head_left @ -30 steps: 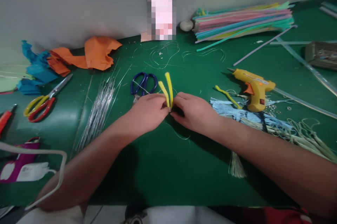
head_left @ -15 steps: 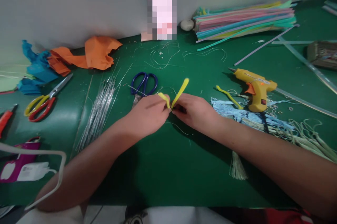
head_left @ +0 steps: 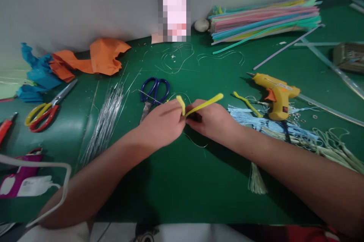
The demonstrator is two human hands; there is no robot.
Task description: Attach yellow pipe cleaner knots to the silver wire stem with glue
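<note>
My left hand (head_left: 163,122) and my right hand (head_left: 209,118) meet over the middle of the green table, fingertips pinched together. Between them is a bent yellow pipe cleaner (head_left: 206,104); its short end rises above my left fingers and its longer end slants right over my right hand. A thin wire (head_left: 149,96) sticks out leftward behind my left hand, crossing the blue-handled scissors (head_left: 155,89), whose blades are partly hidden. The fingertips themselves are mostly covered, so the exact grip does not show.
Thin wires (head_left: 106,124) lie in a bundle on the left, near red-and-yellow scissors (head_left: 47,113) and orange paper (head_left: 105,58). On the right are a yellow glue gun (head_left: 277,92), blue tassels (head_left: 253,120) and a yellow pipe cleaner piece (head_left: 247,105). Colored pipe cleaners (head_left: 264,24) lie behind.
The long end of the yellow pipe cleaner has swung down to the right, over my right hand. Its short end now stands more upright. Both hands stay nearly in place.
</note>
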